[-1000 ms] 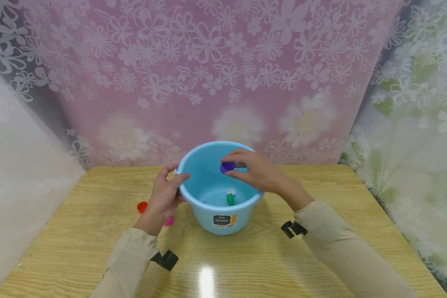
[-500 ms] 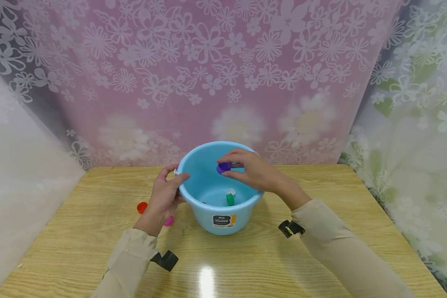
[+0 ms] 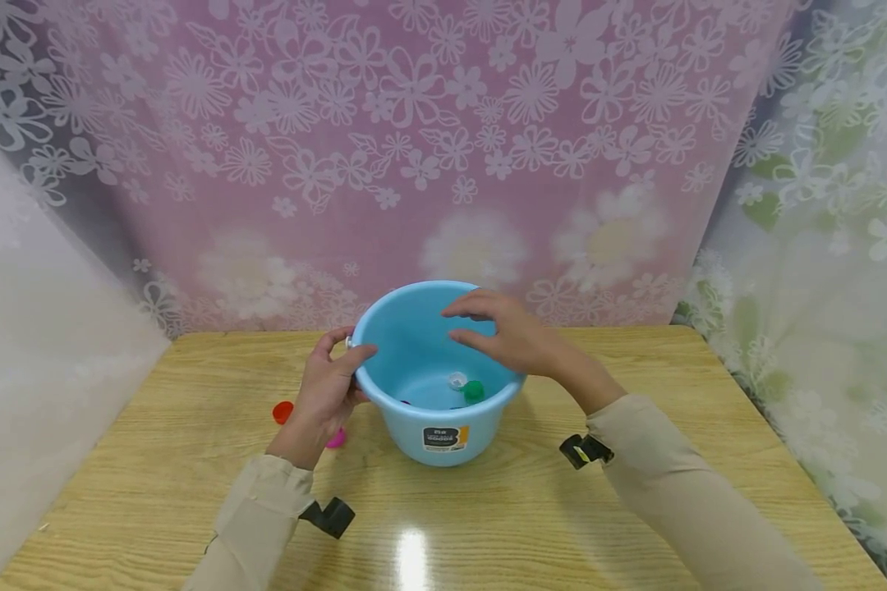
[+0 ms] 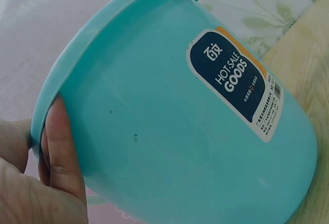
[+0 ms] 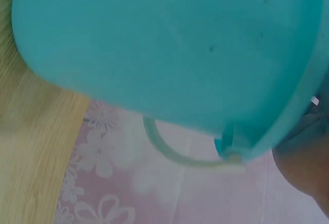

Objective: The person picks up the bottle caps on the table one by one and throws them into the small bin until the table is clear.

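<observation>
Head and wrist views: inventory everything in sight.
bucket: 1, light blue, on table
label: 1, dark and orange, bucket
handle: 1, whitish, bucket
red cap: 1, red, table
pink piece: 1, pink, table
green cap: 1, green, in bucket
round piece: 1, whitish, in bucket
slivers: 2, dark, in bucket
table: 1, tan, below
backdrop: 1, pink, behind
side cloths: 2, pale, either side
wrist devices: 2, black, wrists
sleeves: 2, beige, arms
left hand: 1, bare, bucket rim
right hand: 1, bare, over bucket

Bucket: blue, across top and centre
Handle: curved, lower centre
Table: left edge
Cloth: floral, bottom
My right hand: lower right, cut off
</observation>
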A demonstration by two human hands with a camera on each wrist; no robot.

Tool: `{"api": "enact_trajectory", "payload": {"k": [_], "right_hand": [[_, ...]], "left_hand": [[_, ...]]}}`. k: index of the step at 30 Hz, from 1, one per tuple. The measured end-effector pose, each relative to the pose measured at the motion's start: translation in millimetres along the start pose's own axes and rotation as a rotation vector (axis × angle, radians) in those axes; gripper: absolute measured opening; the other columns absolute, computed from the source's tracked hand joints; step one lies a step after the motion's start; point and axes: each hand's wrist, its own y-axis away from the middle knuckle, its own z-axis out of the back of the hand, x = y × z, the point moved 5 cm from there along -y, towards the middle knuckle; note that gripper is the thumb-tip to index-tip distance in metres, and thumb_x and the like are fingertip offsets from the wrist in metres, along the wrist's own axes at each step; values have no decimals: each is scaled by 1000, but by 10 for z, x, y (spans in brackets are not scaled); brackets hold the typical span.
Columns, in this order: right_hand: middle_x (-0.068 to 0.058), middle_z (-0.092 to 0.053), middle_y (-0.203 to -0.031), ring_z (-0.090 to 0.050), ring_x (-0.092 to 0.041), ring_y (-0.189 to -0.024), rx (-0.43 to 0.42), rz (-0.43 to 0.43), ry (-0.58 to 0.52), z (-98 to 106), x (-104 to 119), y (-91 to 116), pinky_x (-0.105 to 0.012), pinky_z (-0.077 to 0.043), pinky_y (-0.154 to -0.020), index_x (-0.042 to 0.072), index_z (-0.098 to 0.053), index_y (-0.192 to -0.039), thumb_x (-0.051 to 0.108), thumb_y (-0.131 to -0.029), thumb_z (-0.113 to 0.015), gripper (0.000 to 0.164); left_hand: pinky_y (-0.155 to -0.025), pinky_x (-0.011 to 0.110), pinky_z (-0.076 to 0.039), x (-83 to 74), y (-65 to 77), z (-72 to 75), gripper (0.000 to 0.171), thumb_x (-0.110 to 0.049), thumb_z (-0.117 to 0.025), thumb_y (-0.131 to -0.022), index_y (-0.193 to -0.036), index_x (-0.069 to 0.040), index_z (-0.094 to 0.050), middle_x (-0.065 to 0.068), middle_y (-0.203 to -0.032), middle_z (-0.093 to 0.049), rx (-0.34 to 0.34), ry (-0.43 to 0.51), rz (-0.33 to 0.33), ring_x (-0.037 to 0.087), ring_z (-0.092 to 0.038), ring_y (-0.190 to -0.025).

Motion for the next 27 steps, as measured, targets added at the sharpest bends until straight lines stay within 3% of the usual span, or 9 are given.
{"api": "enact_trajectory", "payload": {"k": [6, 12, 17, 23, 27], "right_hand": [[-8, -57, -123, -56, -25, -112, -85, -66, 8, 200, -77, 108, -40, -47, -96, 6, -64, -119, 17, -94, -63, 27], [-11, -58, -119, -57, -25, -102, -141, -184, 14, 367, -208, 240, -43, -49, -90, 5, -61, -122, 19, -96, -60, 30], [-12, -59, -119, -59, -27, -101, -150, -273, 45, 449, -323, 353, -45, -50, -88, 4, -59, -126, 23, -97, -59, 35], [-15, -55, -126, -58, -30, -105, -131, -333, 48, 463, -430, 460, -47, -50, -88, 3, -56, -129, 32, -98, -55, 42], [-16, -57, -124, -59, -31, -104, -122, -345, 61, 440, -475, 500, -47, -52, -84, 3, -57, -127, 29, -98, -56, 39]], "left_hand": [[-46, 23, -53, 8, -6, 0, 50, -9, -63, -91, -133, -11, -37, 21, -91, -65, -2, -5, 4, 18, -66, -56], [-45, 23, -53, 11, -15, -2, 50, -8, -63, -91, -133, -11, -37, 19, -86, -66, 2, 6, 3, 18, -66, -55], [-46, 24, -53, 12, -10, -3, 50, -9, -63, -91, -133, -12, -36, 25, -96, -64, 2, 1, 6, 18, -67, -57], [-46, 23, -53, 8, -6, -5, 50, -9, -63, -91, -133, -12, -36, 22, -90, -65, 3, 2, 7, 17, -65, -55], [-46, 23, -52, 7, -3, -15, 50, -9, -63, -91, -134, -11, -36, 20, -86, -65, 3, 3, 8, 17, -65, -54]]}}
